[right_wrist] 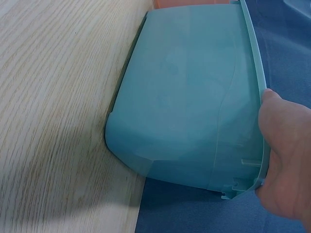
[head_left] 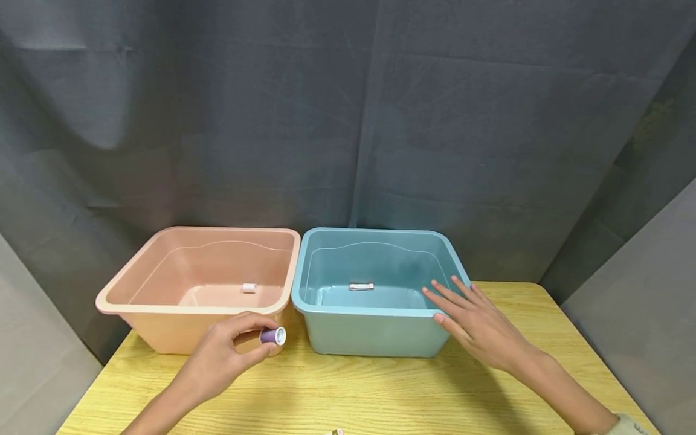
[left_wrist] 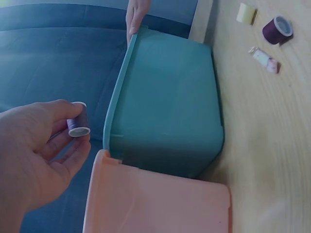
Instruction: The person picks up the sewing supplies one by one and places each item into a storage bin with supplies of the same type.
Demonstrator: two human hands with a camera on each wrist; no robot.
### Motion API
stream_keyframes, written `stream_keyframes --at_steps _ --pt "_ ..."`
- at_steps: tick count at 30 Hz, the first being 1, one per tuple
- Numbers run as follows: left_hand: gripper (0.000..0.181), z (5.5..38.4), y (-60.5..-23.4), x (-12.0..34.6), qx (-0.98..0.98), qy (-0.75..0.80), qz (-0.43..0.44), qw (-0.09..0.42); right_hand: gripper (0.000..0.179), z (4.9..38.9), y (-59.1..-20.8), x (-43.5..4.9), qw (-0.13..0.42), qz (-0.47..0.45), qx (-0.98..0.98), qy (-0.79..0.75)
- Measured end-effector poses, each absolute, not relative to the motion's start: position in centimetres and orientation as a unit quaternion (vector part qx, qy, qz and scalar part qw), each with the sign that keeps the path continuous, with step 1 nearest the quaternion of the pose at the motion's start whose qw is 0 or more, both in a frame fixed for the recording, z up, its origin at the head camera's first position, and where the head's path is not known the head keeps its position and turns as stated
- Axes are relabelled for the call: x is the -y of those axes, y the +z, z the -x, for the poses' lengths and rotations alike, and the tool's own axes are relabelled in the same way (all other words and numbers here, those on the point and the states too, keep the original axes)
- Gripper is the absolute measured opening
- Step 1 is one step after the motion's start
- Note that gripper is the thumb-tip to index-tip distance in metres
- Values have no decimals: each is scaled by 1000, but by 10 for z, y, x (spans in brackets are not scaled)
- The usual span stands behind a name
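Between thumb and fingers, my left hand (head_left: 220, 356) pinches a purple thread spool (head_left: 272, 336) with white ends, held in front of the pink bin's near right corner. The pink bin (head_left: 198, 310) has a small white spool (head_left: 249, 288) on its floor. Beside it stands the blue-green bin (head_left: 375, 312), with a small whitish, metal-edged item (head_left: 361, 287) lying inside; its kind is unclear. My right hand (head_left: 481, 323) is at this bin's near right corner, fingers extended over the rim. In the right wrist view that hand (right_wrist: 286, 155) lies against the rim.
The left wrist view shows a cream spool (left_wrist: 246, 13), a dark purple spool (left_wrist: 277, 30) and a small flat patterned item (left_wrist: 265, 60) on the wooden table (head_left: 326, 393). Dark grey cloth (head_left: 348, 121) hangs behind the bins, which stand side by side.
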State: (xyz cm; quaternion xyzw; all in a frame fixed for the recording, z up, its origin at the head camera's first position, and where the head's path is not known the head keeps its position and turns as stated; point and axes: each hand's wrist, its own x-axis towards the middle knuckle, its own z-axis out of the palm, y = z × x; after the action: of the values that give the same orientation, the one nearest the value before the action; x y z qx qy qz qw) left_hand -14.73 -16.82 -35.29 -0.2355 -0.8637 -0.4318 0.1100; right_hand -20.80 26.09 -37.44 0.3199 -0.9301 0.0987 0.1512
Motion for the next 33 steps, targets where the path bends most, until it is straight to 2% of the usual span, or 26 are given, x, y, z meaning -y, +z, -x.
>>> stream_keyframes --at_steps 7,15,21,28,33 --pt "19 158 -346 174 840 -470 233 137 47 208 -375 -261 151 -316 931 105" --pt "22 172 -339 186 816 -518 215 140 47 207 -374 -260 142 -307 933 120" --pt "24 181 -334 196 817 -522 202 136 47 207 -373 -260 143 -310 932 119" --pt "29 194 -331 207 828 -524 173 104 46 206 -373 -260 140 -308 933 125" --pt "31 205 -331 215 852 -487 157 109 47 207 -374 -261 144 -311 931 124"
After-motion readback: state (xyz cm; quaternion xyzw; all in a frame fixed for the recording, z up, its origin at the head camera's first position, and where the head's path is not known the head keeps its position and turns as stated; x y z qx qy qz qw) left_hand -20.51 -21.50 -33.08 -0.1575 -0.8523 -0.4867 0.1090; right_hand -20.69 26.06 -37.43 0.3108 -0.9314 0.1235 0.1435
